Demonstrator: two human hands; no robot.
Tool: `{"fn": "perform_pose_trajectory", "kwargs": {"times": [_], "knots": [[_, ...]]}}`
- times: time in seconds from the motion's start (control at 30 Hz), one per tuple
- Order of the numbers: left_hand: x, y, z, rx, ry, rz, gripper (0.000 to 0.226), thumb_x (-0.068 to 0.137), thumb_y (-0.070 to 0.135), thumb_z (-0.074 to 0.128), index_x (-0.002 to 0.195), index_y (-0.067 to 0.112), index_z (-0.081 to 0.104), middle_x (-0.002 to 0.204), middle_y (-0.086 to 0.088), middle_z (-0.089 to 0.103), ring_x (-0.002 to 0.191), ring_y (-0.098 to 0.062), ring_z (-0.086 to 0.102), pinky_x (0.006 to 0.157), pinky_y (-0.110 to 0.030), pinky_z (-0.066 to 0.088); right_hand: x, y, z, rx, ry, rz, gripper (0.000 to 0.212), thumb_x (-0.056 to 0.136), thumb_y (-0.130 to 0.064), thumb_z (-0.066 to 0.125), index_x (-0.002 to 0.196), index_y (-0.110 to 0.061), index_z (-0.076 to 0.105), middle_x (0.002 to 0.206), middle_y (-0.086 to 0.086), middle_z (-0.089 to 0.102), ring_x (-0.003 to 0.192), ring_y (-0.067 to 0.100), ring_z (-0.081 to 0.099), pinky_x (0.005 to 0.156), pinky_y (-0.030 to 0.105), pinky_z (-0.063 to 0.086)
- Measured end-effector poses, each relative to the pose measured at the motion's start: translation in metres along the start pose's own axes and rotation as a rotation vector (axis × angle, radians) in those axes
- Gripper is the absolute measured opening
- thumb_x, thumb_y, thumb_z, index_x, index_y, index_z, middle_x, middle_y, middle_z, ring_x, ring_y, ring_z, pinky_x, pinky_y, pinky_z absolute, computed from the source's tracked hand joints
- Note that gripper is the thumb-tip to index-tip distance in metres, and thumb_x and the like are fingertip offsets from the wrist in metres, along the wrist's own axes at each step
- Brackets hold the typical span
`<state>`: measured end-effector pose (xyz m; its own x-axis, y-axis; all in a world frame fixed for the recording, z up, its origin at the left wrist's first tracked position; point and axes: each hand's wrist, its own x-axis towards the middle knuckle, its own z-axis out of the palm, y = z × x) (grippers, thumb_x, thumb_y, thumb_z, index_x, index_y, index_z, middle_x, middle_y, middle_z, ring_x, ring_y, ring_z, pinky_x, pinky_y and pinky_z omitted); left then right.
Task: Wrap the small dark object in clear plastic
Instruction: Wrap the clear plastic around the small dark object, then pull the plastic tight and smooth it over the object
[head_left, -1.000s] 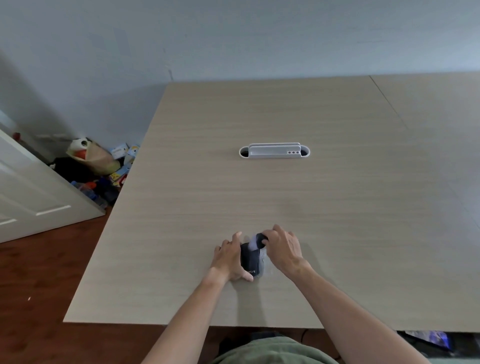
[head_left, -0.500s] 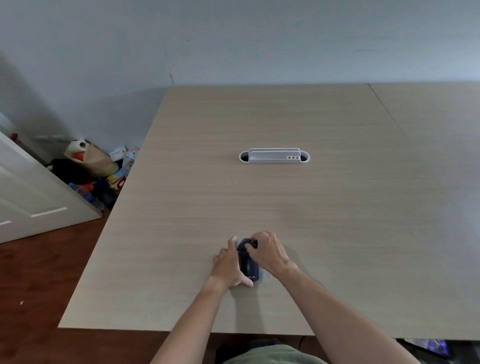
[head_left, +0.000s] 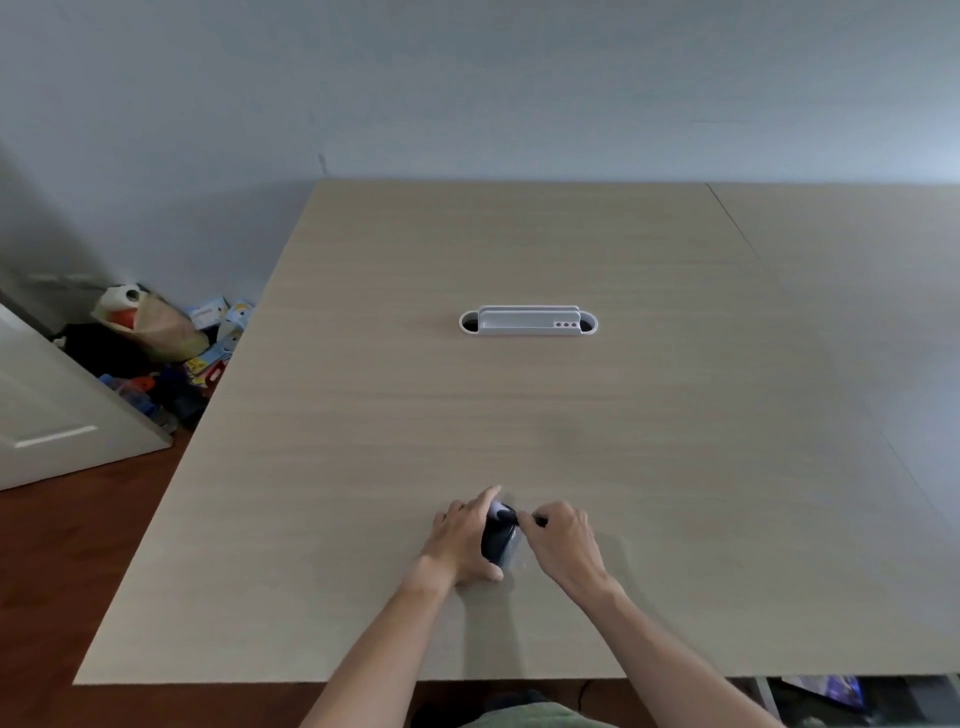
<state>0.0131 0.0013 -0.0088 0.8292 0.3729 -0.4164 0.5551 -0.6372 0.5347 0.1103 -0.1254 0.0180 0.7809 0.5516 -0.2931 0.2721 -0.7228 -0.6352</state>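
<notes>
Wood-grain tabletop (head_left: 519, 415) otherwise bare near you: your left hand (head_left: 465, 540) cups the small dark object (head_left: 497, 540) to steady it between both hands while your right hand (head_left: 563, 540) pinches the clear plastic (head_left: 515, 552) at its far end, probably pulling it taut.

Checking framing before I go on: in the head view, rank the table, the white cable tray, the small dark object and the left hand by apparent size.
1. table
2. white cable tray
3. left hand, apparently close to the tray; it is nearer the camera, so unsure
4. small dark object, partly hidden by both hands
</notes>
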Motion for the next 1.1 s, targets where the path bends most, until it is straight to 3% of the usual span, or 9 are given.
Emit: {"fn": "perform_pose_trajectory", "kwargs": {"times": [0.17,0.27,0.37,0.53,0.7,0.9,1.1], "knots": [[0.001,0.002,-0.002,0.054,0.026,-0.009,0.118,0.052,0.039,0.087,0.147,0.025,0.019,0.144,0.001,0.044,0.131,-0.027,0.043,0.105,-0.037,0.039,-0.009,0.006,0.002,0.169,0.081,-0.015,0.050,0.085,-0.030,0.057,0.053,-0.014,0.022,0.051,-0.001,0.018,0.051,0.014,0.015,0.046,0.029,0.014],[-0.002,0.002,-0.001,-0.017,0.051,-0.050,0.124,0.053,0.039,0.089,0.151,0.018,0.015,0.149,-0.003,0.038,0.136,-0.026,0.038,0.107,-0.036,0.038,-0.011,0.004,0.006,0.121,0.048,-0.033,0.049,0.086,-0.028,0.056,0.051,-0.015,0.023,0.049,0.000,0.020,0.051,0.016,0.017,0.046,0.031,0.016],[-0.006,0.000,0.001,-0.074,0.076,-0.074,0.125,0.051,0.038,0.091,0.150,0.019,0.017,0.150,-0.004,0.036,0.136,-0.024,0.037,0.108,-0.035,0.038,-0.013,0.008,0.007,0.018,-0.027,-0.054,0.049,0.083,-0.029,0.056,0.049,-0.013,0.024,0.047,0.001,0.022,0.050,0.017,0.019,0.044,0.029,0.018],[-0.010,-0.001,0.005,-0.066,0.058,-0.077,0.122,0.050,0.036,0.087,0.149,0.016,0.019,0.149,-0.005,0.035,0.136,-0.025,0.035,0.108,-0.032,0.036,-0.010,0.014,0.000,0.060,0.030,-0.068,0.048,0.086,-0.028,0.056,0.052,-0.011,0.027,0.051,0.004,0.023,0.052,0.017,0.019,0.047,0.031,0.018],[-0.007,0.001,0.004,-0.092,0.064,-0.100,0.120,0.054,0.027,0.089,0.150,0.014,0.017,0.148,-0.008,0.036,0.136,-0.027,0.036,0.108,-0.030,0.035,-0.019,0.019,0.002,0.027,-0.127,-0.100,0.050,0.081,-0.029,0.060,0.052,-0.005,0.027,0.051,0.002,0.022,0.050,0.014,0.017,0.045,0.028,0.016],[-0.006,0.002,0.006,-0.072,0.063,-0.110,0.118,0.052,0.030,0.090,0.147,0.015,0.020,0.142,-0.007,0.037,0.131,-0.026,0.042,0.105,-0.034,0.041,-0.025,0.014,0.002,0.095,0.006,-0.077,0.048,0.086,-0.026,0.056,0.051,-0.012,0.026,0.048,0.002,0.023,0.049,0.014,0.019,0.046,0.028,0.016],[-0.005,-0.001,0.006,-0.077,0.071,-0.098,0.115,0.057,0.025,0.084,0.150,0.016,0.017,0.147,-0.008,0.034,0.136,-0.025,0.036,0.109,-0.030,0.036,-0.030,0.022,0.001,0.044,-0.105,-0.031,0.047,0.083,-0.029,0.057,0.050,-0.013,0.028,0.053,0.005,0.025,0.050,0.016,0.020,0.045,0.031,0.018]]}}
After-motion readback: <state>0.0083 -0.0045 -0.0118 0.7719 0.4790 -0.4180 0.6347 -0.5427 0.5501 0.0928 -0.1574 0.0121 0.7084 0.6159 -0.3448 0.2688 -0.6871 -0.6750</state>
